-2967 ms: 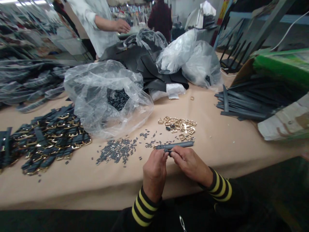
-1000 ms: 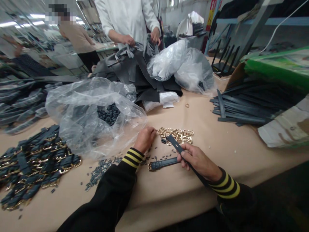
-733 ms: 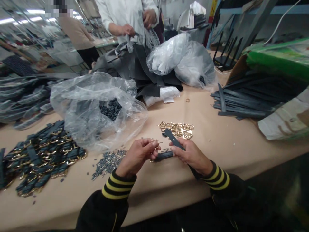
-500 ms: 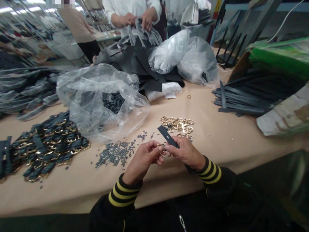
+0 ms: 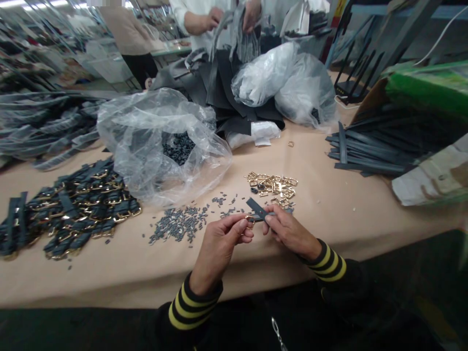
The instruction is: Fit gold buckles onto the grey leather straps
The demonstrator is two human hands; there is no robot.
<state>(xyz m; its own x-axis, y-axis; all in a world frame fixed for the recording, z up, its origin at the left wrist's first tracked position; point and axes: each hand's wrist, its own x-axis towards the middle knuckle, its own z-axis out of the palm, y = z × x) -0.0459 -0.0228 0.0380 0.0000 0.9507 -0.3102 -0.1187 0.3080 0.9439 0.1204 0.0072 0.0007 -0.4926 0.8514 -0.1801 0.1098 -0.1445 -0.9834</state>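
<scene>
My left hand (image 5: 223, 239) is closed, pinching a small gold buckle (image 5: 250, 222) between thumb and fingertips. Close beside it, my right hand (image 5: 287, 228) grips a dark strap (image 5: 256, 208) with a slot in it. The strap's free end points up and left; a narrow dark band runs from the buckle towards my right fingers, and I cannot tell whether it is the same piece. Just beyond my hands lies a heap of gold buckles (image 5: 280, 186). Small dark bits (image 5: 179, 223) are scattered on the table to the left.
Dark straps with gold buckles (image 5: 87, 207) are piled at left. Behind stands a clear plastic bag (image 5: 146, 165) of black pieces. A box (image 5: 420, 180) of dark strips is at right. Across the table, a co-worker's hands (image 5: 215, 18) hold grey strips.
My hands have drawn slightly apart, and the buckle now shows more clearly in my left fingers. The strap's slot end has shifted nearer my right fingers. The co-worker's grey strips hang differently.
</scene>
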